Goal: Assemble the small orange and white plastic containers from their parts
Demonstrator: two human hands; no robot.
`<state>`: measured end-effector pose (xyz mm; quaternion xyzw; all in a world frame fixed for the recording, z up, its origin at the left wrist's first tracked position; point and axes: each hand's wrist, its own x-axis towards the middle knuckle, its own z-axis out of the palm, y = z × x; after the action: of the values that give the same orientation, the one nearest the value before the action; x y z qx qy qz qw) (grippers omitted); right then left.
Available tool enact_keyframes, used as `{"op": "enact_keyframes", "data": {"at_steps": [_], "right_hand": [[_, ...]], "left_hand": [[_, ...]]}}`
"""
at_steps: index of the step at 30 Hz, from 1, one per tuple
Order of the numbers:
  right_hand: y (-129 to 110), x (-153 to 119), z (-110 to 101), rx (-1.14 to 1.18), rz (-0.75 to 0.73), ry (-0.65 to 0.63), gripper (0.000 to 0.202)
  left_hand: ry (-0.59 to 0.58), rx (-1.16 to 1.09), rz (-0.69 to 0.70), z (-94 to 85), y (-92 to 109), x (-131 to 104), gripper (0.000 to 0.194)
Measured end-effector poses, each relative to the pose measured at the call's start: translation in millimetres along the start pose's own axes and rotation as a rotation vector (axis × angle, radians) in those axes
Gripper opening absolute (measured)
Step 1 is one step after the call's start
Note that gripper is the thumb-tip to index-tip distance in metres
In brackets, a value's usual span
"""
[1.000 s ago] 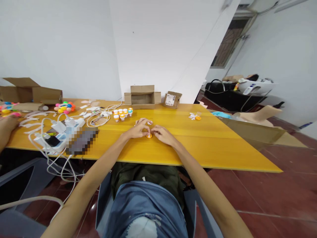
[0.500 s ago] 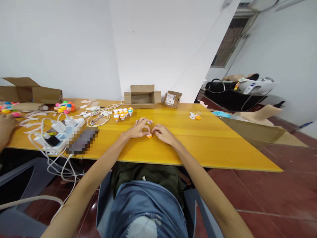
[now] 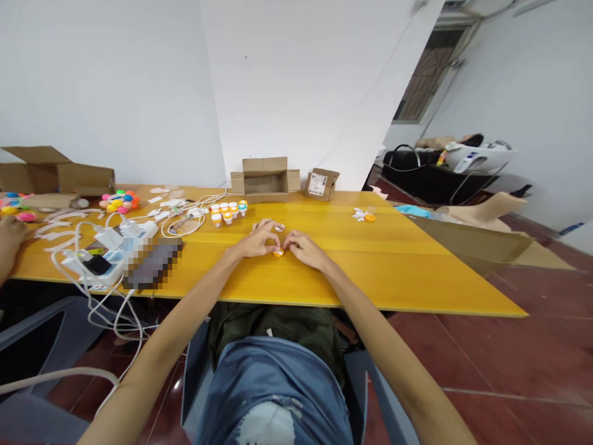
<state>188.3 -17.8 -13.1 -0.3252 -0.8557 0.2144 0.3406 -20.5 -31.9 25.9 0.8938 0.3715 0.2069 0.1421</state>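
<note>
A small round orange-and-white piece [image 3: 278,253] lies low over the yellow table [image 3: 393,266] in front of me. My left hand [image 3: 260,240] holds its left edge between bent thumb and finger. Close by on the other side, my right hand [image 3: 303,248] has its fingertips pinched together near the piece; whether something tiny is in them is too small to see. A small whitish round item [image 3: 278,227] shows just beyond my left fingers. Farther back to the left stands a group of several small white-and-orange capped containers [image 3: 227,213], one with a blue-green band.
An open cardboard box [image 3: 266,182] and a smaller carton [image 3: 320,184] stand at the wall. White and orange bits [image 3: 364,216] lie to the right. Leftward are a power strip [image 3: 113,256], cables, a pixelated dark object [image 3: 152,262], colourful balls [image 3: 119,201] and another person's hand [image 3: 12,238].
The view has shifted very slightly. Both my hands stay around the orange-and-white piece, with barely any finger movement.
</note>
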Motion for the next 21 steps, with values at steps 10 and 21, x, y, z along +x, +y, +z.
{"op": "enact_keyframes", "data": {"at_steps": [10,21], "right_hand": [[-2.1,-1.0,2.5,-0.01,-0.003,-0.028,0.031],[-6.2,-0.8,0.6,-0.008,-0.011,-0.021,0.032]], "left_hand": [[0.004,0.005,0.001,-0.1,1.2,-0.1,0.015],[0.005,0.006,0.009,-0.9,1.1,-0.3,0.017]]}}
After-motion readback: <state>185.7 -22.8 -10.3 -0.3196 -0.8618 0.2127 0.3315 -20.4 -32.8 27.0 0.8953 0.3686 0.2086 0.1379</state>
